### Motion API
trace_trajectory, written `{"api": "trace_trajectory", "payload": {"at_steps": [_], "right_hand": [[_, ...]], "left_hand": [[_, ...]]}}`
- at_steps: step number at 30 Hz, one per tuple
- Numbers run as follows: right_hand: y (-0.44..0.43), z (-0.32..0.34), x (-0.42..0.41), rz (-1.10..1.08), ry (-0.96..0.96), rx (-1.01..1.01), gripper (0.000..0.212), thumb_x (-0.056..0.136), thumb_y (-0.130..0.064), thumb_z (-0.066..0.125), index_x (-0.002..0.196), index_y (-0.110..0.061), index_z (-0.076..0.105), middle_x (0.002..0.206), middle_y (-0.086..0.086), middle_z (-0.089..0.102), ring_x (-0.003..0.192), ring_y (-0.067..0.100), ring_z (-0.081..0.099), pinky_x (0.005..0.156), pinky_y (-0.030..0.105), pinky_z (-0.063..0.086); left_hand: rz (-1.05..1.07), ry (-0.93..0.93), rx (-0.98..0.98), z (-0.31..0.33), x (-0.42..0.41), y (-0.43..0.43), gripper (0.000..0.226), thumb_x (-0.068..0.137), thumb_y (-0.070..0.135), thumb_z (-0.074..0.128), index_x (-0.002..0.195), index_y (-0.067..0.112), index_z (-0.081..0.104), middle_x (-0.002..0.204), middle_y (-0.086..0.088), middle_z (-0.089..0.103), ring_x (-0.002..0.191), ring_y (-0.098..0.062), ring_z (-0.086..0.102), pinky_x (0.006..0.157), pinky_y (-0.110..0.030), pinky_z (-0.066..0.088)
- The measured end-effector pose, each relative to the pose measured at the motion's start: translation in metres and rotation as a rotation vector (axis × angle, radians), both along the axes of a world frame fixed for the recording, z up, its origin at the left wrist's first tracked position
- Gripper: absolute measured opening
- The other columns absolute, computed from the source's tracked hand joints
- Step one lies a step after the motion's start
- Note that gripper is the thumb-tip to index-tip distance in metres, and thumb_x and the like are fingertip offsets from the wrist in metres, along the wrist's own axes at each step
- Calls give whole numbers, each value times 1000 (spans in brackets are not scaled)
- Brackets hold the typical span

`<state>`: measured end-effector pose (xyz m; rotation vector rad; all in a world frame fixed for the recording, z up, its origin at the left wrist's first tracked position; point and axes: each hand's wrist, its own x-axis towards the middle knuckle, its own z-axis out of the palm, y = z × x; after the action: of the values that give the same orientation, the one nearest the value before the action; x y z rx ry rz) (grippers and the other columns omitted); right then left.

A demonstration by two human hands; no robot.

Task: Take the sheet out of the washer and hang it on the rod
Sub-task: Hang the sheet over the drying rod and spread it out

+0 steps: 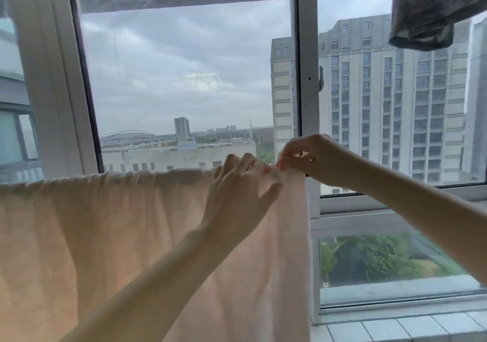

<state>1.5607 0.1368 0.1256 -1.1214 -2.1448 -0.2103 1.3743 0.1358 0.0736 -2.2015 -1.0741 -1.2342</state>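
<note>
1. Hanging across the lower left of the view, the pale peach sheet [105, 236] is out of the washer and lies folded over the rod; the top fold covers the rod, so I cannot see it.
2. The top fold shows small gathers on its left and middle part, and the cloth falls in soft folds in front of the window frame [47, 78].
3. The left hand [242, 186] lies on the sheet just below the top fold, fingers spread and nearly straight; it presses the cloth and clasps nothing.
4. Just beside it, the right hand [308, 157] pinches the upper right corner of the sheet between thumb and fingertips, where the cloth ends.
5. I judge that the step in hand is the last one, spreading and straightening the sheet on the rod, so the task is almost finished.
6. The next move probably calls for a gentle pull of the corner to the right, while the left hand holds the cloth flat, so that the gathers open and the sheet does not slide off.
7. Further right a grey garment [427, 12] hangs at the top, well apart from the sheet, and a tiled sill [395, 328] runs along the bottom
</note>
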Motion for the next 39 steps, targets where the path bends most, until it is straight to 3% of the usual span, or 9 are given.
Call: {"api": "trace_trajectory", "payload": {"at_steps": [5,9,12,16,20,26,30,35,39], "right_hand": [[-5,1,-7,44,59,-63,15,92,-5,59,90,-16,68,83,-15,65,67,-9,63,56,6,46],[-13,-4,1,30,101,-132,35,92,11,44,104,-14,64,94,-7,65,52,-18,53,43,6,38],[-13,-9,8,-13,29,-126,37,93,9,46,113,-18,62,89,-23,53,59,-20,54,49,7,42],[-5,-15,9,-44,-60,-52,29,93,-10,60,111,-33,61,93,-30,54,83,-15,54,78,15,47],[4,-7,-8,-19,-38,22,11,92,-18,62,95,-28,66,100,-10,62,85,-4,58,79,20,52],[21,16,-53,122,177,-161,19,96,-10,53,88,-25,63,84,-8,67,75,0,62,75,23,53],[29,26,-91,120,153,-206,17,97,-11,51,91,-14,67,76,-11,61,65,-2,55,63,12,43],[38,33,-117,41,-12,-325,24,93,-13,55,73,-6,66,61,0,52,52,8,44,50,20,37],[37,37,-123,-31,-59,-380,19,93,-12,55,77,-13,64,70,1,60,61,10,55,58,25,48]], "left_hand": [[111,-38,-21,2,9,4,36,82,54,62,102,24,62,110,10,58,110,-17,46,90,-35,40],[64,-78,20,10,6,15,16,88,35,65,84,20,64,93,10,62,97,-17,50,80,-33,43],[-18,-127,-31,15,-3,21,16,84,27,71,74,19,63,79,13,58,83,-13,51,72,-32,44],[-65,-242,-94,17,-18,25,13,85,18,68,74,16,62,78,10,59,82,-13,55,72,-32,42],[-14,-257,-79,15,-31,26,7,89,18,62,82,17,62,86,10,57,98,-15,51,80,-32,37],[66,-335,-48,23,-62,27,5,91,19,60,88,16,64,97,4,63,107,-20,50,84,-33,36],[125,-335,-91,24,-77,27,6,90,25,61,87,21,63,103,6,65,111,-19,45,85,-32,32],[6,-494,-101,21,-82,7,7,87,22,58,94,24,55,86,15,62,89,-10,55,73,-30,39],[17,-465,-256,16,-75,-5,16,85,45,56,84,29,58,66,12,65,68,-7,63,68,-32,53]]}}
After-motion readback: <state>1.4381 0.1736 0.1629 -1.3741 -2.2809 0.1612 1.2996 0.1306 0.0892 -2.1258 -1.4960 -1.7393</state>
